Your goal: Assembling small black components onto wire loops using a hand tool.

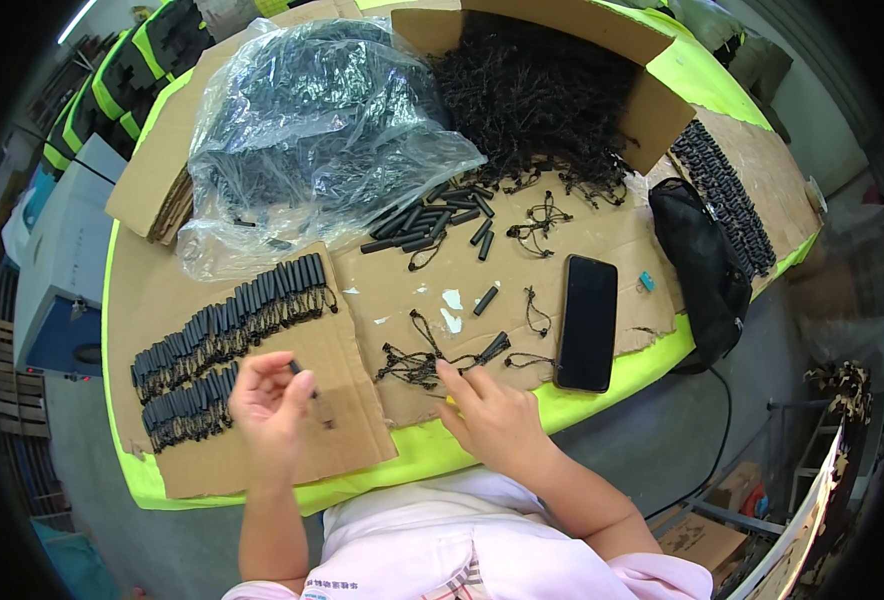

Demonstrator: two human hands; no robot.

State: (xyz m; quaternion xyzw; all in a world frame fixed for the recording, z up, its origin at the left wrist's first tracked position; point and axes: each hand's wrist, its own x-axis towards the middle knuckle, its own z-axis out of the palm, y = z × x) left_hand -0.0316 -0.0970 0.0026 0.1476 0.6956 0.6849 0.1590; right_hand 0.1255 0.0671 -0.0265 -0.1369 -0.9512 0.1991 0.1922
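Note:
My left hand [270, 405] is raised over the cardboard sheet, its thumb and fingers pinched on a small black tube [296, 368]. My right hand [497, 415] lies at a pile of black cord loops [409, 366], index finger against them. Beneath its curled fingers shows a bit of a small yellow thing [450, 400], mostly hidden. Beside that hand lie a few black tubes [495, 347] close together and a single cord loop [530, 360]. Two rows of black tubes with cord loops [232, 320] cover the sheet to the left.
A clear plastic bag [312, 120] of dark pieces stands at the back, beside an open carton [652, 110] heaped with black cords. Loose black tubes [427, 222] lie before them. On the right are a phone [586, 325], a black pouch [700, 260] and another tube row [727, 195].

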